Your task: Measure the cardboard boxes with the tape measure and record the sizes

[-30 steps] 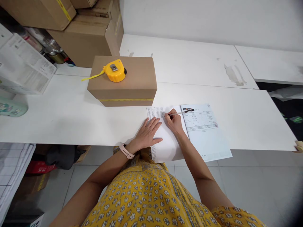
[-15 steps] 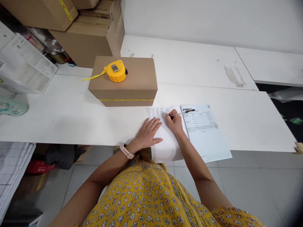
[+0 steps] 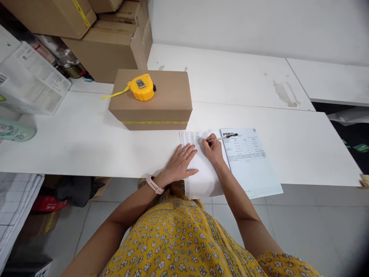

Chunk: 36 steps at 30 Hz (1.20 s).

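My right hand is closed around a pen, a clear-barrelled one with a dark end, its tip down near columns of small writing. Under it lies a white sheet of paper, partly overhanging the table's front edge. My left hand rests flat on the sheet's left part, fingers spread, covering some of the writing. To the right is a printed form with a red stamp. Behind the hands stands a closed cardboard box, and a yellow tape measure sits on top, its blade end sticking out to the left.
Several large cartons are stacked at the back left. A white printed box and a mint-green bottle stand at the far left of the white table. A wall rises behind.
Almost nothing differs. The view has shifted very slightly; both hands keep the same places, with the pen still in the right hand.
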Available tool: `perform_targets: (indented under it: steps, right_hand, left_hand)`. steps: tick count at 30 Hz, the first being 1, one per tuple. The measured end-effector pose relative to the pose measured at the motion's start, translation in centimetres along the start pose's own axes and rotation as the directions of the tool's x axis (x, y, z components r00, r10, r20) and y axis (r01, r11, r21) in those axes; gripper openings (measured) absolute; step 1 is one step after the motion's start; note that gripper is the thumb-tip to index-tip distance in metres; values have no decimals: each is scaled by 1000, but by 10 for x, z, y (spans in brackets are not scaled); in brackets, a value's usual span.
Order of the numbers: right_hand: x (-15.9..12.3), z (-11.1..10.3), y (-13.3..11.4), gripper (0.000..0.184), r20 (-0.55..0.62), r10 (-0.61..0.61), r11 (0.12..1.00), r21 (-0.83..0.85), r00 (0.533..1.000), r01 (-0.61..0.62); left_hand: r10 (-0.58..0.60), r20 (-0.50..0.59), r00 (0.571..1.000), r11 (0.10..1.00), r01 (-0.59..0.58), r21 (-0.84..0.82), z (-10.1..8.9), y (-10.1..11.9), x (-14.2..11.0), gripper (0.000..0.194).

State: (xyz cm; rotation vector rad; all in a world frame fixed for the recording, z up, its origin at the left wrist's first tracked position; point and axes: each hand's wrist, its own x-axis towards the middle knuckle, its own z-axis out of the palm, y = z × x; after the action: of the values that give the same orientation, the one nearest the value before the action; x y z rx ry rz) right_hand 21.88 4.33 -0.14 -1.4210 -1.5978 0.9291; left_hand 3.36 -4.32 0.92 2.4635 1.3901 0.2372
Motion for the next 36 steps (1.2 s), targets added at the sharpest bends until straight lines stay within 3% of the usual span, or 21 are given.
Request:
perform_targets:
  steps: [30, 33, 36]
  right_hand:
    - [-2, 1, -3, 20, -3, -13, 999, -35, 1000, 13]
    - [0, 1, 2, 19, -88, -46, 998, -38, 995, 43]
    - [4, -6, 10, 15, -192, -179, 977, -148, 965, 151]
  left_hand:
    - [6, -31, 1000, 999, -7, -39, 0, -1, 0, 75]
    - [5, -38, 999, 999, -6, -33, -1, -1, 0, 75]
    - [20, -68, 997, 999, -22, -28, 4, -2, -1, 74]
